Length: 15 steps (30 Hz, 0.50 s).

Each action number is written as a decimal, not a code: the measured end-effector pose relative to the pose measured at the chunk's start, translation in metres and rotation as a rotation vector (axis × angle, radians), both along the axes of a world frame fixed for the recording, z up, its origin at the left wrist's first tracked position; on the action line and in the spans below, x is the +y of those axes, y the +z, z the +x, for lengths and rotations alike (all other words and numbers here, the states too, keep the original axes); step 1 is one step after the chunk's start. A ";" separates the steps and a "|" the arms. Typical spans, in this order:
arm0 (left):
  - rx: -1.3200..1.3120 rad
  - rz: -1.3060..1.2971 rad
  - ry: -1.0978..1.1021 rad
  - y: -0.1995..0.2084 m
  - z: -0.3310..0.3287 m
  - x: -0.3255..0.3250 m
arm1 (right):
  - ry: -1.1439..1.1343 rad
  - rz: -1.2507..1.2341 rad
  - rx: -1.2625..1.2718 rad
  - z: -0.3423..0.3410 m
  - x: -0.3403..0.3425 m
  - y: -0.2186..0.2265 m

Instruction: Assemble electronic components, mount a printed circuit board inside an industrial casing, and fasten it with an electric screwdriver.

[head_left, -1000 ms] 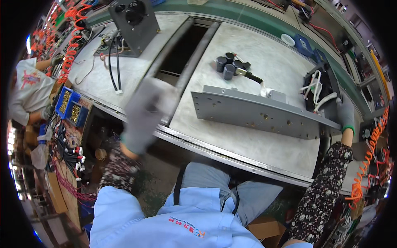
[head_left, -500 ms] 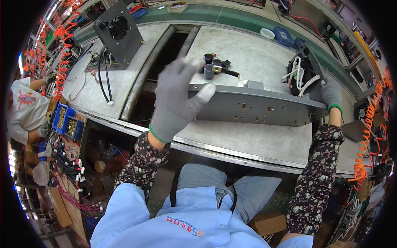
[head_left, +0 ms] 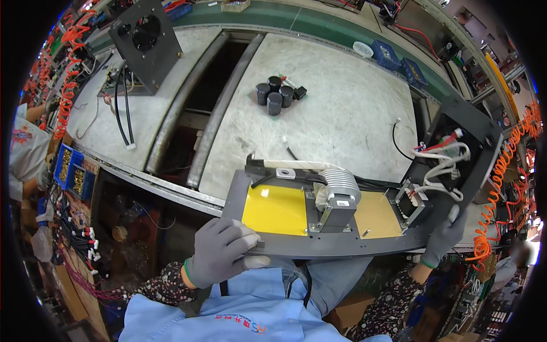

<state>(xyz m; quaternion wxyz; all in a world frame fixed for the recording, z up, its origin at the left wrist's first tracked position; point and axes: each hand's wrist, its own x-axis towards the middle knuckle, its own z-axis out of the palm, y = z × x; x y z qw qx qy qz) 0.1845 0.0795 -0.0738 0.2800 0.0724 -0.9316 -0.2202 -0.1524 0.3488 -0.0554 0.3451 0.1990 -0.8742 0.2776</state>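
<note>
A dark grey metal chassis (head_left: 336, 245) lies tilted over the near bench edge, with an upright end panel (head_left: 461, 142) at its right. On its base are a yellow sheet (head_left: 276, 210), a tan sheet (head_left: 377, 215), a silver ribbed part (head_left: 340, 185) on a dark block, and a bundle of white cables (head_left: 453, 162). My left hand (head_left: 225, 251), in a grey glove, has its fingers curled at the near left corner. At the near right corner, my gloved right hand (head_left: 444, 239) grips the chassis; its fingertips are partly hidden.
Several black cylinders (head_left: 274, 101) stand together on the metal worktop (head_left: 342, 74). A second chassis (head_left: 145, 45) stands left beyond a roller gap (head_left: 213, 108). Blue bins (head_left: 386, 54) sit at the back; orange coiled hoses (head_left: 483, 228) hang at right. Another person (head_left: 34, 142) works at far left.
The chassis has come down toward me, and its base now shows its upper face with the parts. My left hand has moved down to its corner; the right hand has come nearer too.
</note>
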 end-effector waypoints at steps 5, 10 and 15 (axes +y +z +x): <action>0.029 -0.043 0.005 -0.029 -0.013 -0.007 | -0.104 -0.113 0.001 0.005 0.008 -0.025; -0.013 -0.050 0.029 -0.060 -0.031 -0.008 | -0.112 -0.147 -0.003 -0.001 0.006 -0.056; -0.043 0.061 0.009 -0.084 -0.049 -0.007 | -0.106 -0.289 0.046 0.000 0.013 -0.096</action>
